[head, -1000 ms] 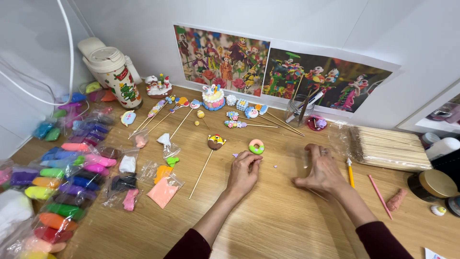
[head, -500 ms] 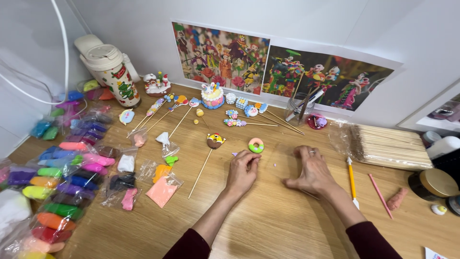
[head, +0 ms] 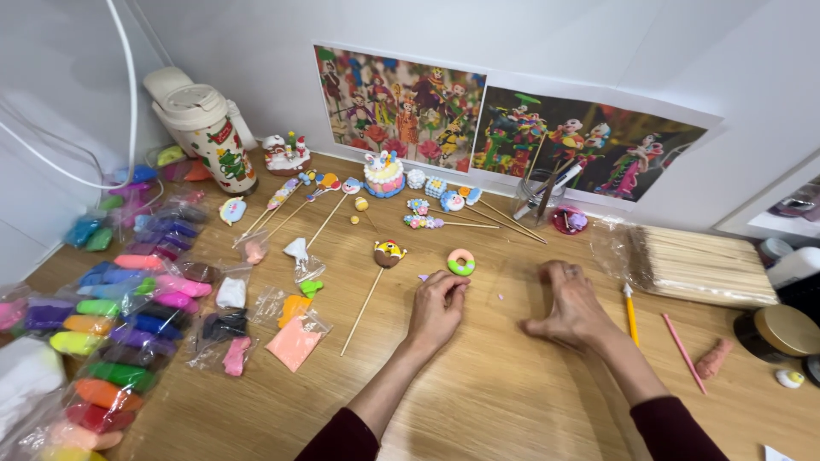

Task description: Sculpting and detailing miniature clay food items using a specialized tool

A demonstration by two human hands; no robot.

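Note:
My left hand (head: 438, 307) rests on the wooden table (head: 478, 401) with its fingers curled together just below a small clay donut (head: 461, 261) with pink and green icing. Whether a tiny piece sits between its fingertips cannot be told. My right hand (head: 571, 306) lies to the right, fingers bent and spread, palm down on the wood, holding nothing. Tiny purple clay bits (head: 423, 277) lie between the left hand and the donut. A clay figure on a stick (head: 389, 253) lies left of the left hand.
Many bags of coloured clay (head: 128, 316) fill the left side. Finished clay figures on sticks and a small clay cake (head: 383, 174) line the back, below two pictures (head: 504, 128). A bundle of wooden sticks (head: 696, 266), a yellow tool (head: 631, 312), a pink tool (head: 683, 352) and a decorated flask (head: 209, 132) stand around.
My right hand has slid a little to the right and towards me across the table. The left hand has stayed by the donut.

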